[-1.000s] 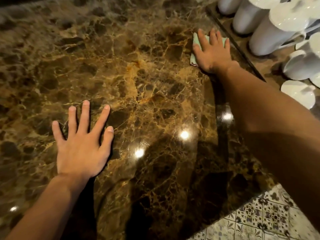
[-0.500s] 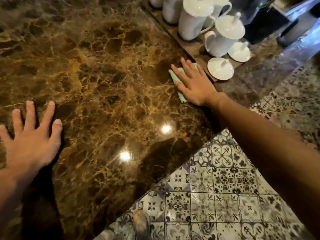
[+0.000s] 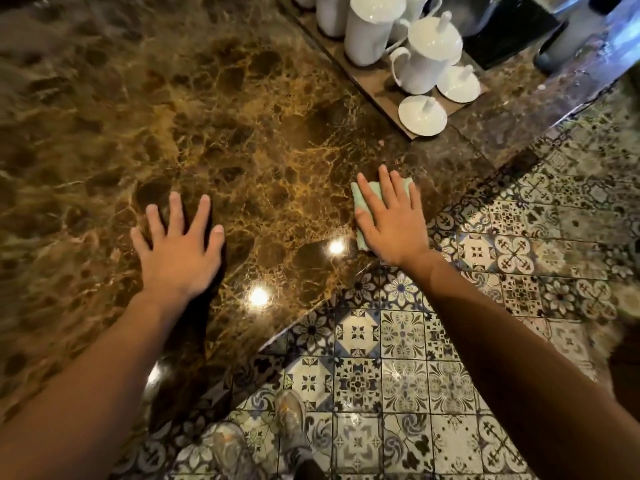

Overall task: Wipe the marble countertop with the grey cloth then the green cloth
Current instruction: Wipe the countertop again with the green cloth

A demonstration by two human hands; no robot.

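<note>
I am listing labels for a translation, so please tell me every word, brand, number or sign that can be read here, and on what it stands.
None can be read: the white ceramic lidded pots, pale green cloth and brown marble countertop show no text.

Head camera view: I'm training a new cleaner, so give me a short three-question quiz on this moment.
1. True or false: the right hand presses the green cloth flat on the marble countertop.
2. What does the left hand hold? A) a grey cloth B) nothing C) a lid
3. Fill in: the white jugs stand on a ____ at the far right.

Key: 1 true; 2 B, it lies flat on the marble; 3 tray.
</note>
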